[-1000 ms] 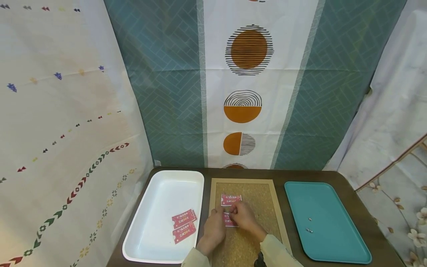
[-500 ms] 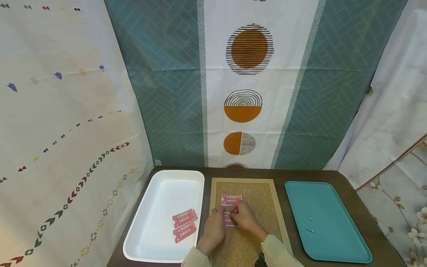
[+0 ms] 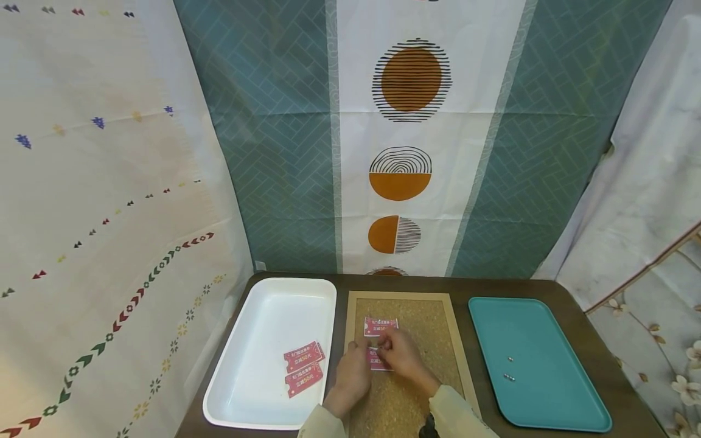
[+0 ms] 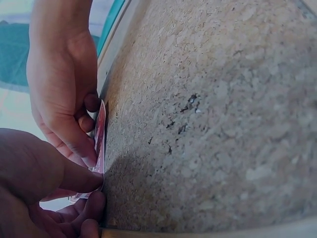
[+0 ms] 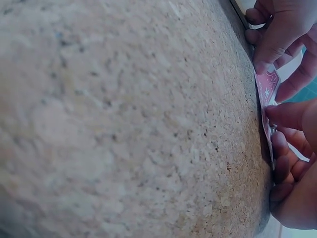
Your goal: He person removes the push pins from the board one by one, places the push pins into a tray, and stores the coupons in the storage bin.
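A red paper coupon (image 3: 379,360) lies on the framed corkboard (image 3: 429,316), partly covered by both hands. My left hand (image 3: 350,374) holds its left upper part, the thumb pressing on the paper in the right wrist view, where the coupon (image 5: 270,82) lifts slightly off the cork. My right hand (image 3: 406,359) is at the coupon's upper right, thumb and forefinger pinching a small shiny pin-like piece (image 5: 274,128), mostly hidden by the fingers. Just above, another red coupon (image 3: 378,327) lies flat on the board.
Left of the board stands a white tray (image 3: 263,316) with several red coupons (image 3: 303,378) near its right side. On the right, a teal tray (image 3: 547,365) bears several tiny silver pieces (image 3: 509,377). Both trays rest on a dark brown table (image 3: 460,286), with patterned cloth behind.
Both hands stay at the same coupon with almost no visible movement. The whole head view has shifted very slightly.
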Available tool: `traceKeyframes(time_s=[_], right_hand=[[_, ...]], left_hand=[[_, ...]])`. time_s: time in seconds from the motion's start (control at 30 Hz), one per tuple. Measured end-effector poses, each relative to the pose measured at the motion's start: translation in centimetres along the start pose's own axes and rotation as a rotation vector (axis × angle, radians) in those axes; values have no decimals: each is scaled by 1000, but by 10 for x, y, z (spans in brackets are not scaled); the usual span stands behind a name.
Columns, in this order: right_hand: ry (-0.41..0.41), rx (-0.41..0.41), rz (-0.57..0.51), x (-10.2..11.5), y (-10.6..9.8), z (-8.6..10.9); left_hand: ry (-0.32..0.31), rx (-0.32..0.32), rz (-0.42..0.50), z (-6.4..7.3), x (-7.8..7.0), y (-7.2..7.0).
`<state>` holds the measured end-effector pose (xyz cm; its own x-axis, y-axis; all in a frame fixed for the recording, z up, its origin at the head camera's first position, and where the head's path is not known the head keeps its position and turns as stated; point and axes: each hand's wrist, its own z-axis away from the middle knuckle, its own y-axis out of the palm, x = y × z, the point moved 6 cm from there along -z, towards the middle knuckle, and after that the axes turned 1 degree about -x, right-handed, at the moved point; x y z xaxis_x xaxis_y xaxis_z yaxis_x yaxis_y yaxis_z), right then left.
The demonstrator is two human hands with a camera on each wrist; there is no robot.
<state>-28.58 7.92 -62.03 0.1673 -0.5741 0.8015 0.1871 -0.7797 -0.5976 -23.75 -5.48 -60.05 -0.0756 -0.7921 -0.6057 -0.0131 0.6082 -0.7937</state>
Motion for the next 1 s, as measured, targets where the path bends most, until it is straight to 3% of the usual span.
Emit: traceKeyframes(time_s=[0.43, 0.73, 1.0], right_hand=[[-27, -7, 32, 1, 1, 1], [-32, 32, 24, 2, -6, 2], [-70, 88, -4, 2, -21, 6]], left_hand=[[-4, -1, 6, 3, 0, 0], [-18, 2, 77, 1, 2, -4], [26, -29, 64, 0, -3, -15]])
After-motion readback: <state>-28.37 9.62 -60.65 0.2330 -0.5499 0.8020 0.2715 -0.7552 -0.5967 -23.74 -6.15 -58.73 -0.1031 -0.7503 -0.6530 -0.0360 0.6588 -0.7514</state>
